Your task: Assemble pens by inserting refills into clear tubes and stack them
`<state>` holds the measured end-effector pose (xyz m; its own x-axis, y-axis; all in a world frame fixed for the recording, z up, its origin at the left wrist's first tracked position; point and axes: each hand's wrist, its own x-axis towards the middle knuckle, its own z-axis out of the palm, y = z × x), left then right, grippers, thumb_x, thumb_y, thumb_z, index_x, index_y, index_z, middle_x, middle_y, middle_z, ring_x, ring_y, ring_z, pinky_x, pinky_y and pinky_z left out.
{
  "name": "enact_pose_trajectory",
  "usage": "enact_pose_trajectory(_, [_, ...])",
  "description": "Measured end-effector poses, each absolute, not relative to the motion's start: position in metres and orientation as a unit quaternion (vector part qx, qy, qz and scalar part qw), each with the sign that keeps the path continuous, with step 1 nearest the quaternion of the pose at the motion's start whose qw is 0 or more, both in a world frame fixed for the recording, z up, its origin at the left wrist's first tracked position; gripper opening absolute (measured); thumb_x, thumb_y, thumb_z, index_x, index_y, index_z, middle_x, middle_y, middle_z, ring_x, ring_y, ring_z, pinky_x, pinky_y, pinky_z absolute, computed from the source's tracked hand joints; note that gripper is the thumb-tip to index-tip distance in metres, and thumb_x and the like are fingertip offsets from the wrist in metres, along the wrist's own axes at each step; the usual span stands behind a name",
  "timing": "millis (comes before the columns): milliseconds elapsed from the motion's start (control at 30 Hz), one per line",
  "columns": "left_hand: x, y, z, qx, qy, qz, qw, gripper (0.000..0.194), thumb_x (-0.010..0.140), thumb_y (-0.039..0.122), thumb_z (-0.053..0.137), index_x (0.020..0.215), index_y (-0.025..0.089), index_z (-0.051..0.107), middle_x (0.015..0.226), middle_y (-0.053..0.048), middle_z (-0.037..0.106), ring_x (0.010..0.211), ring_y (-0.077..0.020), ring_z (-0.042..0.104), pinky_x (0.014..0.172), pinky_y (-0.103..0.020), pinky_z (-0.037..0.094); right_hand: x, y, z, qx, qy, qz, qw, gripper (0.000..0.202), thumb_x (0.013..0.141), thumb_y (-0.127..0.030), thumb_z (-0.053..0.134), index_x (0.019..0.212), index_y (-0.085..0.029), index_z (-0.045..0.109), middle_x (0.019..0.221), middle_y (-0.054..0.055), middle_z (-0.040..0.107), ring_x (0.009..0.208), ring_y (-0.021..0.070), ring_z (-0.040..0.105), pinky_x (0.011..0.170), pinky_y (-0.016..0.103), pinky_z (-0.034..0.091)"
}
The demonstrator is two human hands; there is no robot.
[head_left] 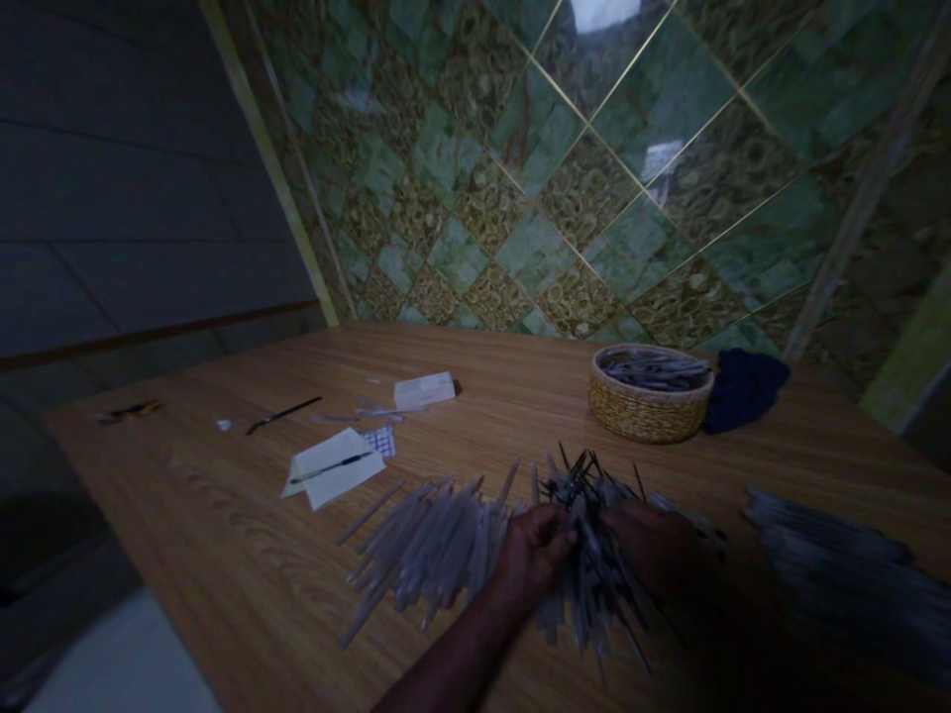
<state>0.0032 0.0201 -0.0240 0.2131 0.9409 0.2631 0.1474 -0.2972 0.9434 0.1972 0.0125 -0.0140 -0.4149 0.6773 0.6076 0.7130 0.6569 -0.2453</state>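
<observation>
My left hand is at the middle front of the table, its fingers curled in a pinch at the edge of a dark pile of thin sticks. What sits in the pinch is too dim to make out. On the other side of that pile is my right hand, in deep shadow, its fingertips hidden among the sticks. A fanned heap of pale, translucent pen-like tubes lies just left of my left hand. To the right, a row of darker grey tubes lies side by side.
A round woven basket full of similar sticks stands at the back right beside a dark blue cloth. Left of the heap are folded papers with a pen, a small white box, a dark thin tool and pliers-like tool.
</observation>
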Motion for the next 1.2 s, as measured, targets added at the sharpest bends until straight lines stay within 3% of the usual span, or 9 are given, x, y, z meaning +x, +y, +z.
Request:
enact_pose_trajectory(133, [0.001,0.019,-0.024,0.707,0.420,0.446,0.353,0.011,0.075,0.025,0.056,0.072,0.015,0.059,0.068,-0.001,0.053,0.068,-0.0147,0.051,0.063,-0.023,0.039,0.194,0.001,0.014,-0.483,-0.692,0.146,0.516,0.023,0.084,-0.030,0.048,0.084,-0.018,0.068,0.075,0.006,0.070,0.067,0.0173,0.064,0.061,0.026,0.050])
enact_pose_trajectory(233, [-0.001,0.018,-0.023,0.750,0.415,0.422,0.294,0.011,0.078,0.023,0.054,0.078,0.015,0.060,0.073,-0.003,0.057,0.074,-0.0166,0.054,0.067,-0.025,0.040,0.195,-0.007,0.034,-0.521,-0.575,0.253,0.578,0.022,0.082,-0.034,0.052,0.079,-0.016,0.065,0.056,0.001,0.063,0.049,0.0141,0.057,0.047,0.023,0.045])
enact_pose_trajectory(367, [-0.002,0.018,-0.023,0.780,0.404,0.409,0.245,0.011,0.080,0.021,0.052,0.081,0.015,0.061,0.075,-0.005,0.060,0.076,-0.0175,0.056,0.068,-0.026,0.041,0.194,-0.014,0.045,-0.507,-0.495,0.328,0.625,0.019,0.075,-0.034,0.060,0.072,-0.016,0.064,0.054,0.000,0.061,0.048,0.0125,0.055,0.045,0.021,0.043])
enact_pose_trajectory(1033, [-0.001,0.015,-0.020,0.850,0.378,0.343,0.130,0.017,0.085,0.020,0.043,0.086,0.016,0.060,0.077,-0.008,0.061,0.076,-0.0187,0.055,0.070,-0.029,0.041,0.189,-0.024,0.057,-0.536,-0.577,0.266,0.556,0.018,0.073,-0.034,0.057,0.071,-0.019,0.066,0.053,-0.001,0.063,0.050,0.0142,0.059,0.048,0.021,0.046])
enact_pose_trajectory(1200, [-0.001,0.014,-0.013,0.852,0.362,0.346,0.154,0.016,0.085,0.021,0.045,0.081,0.016,0.060,0.071,-0.006,0.058,0.071,-0.0169,0.054,0.066,-0.027,0.040,0.190,-0.018,0.053,-0.526,-0.543,0.294,0.585,0.017,0.074,-0.033,0.058,0.073,-0.017,0.064,0.050,-0.001,0.060,0.047,0.0130,0.056,0.045,0.021,0.044])
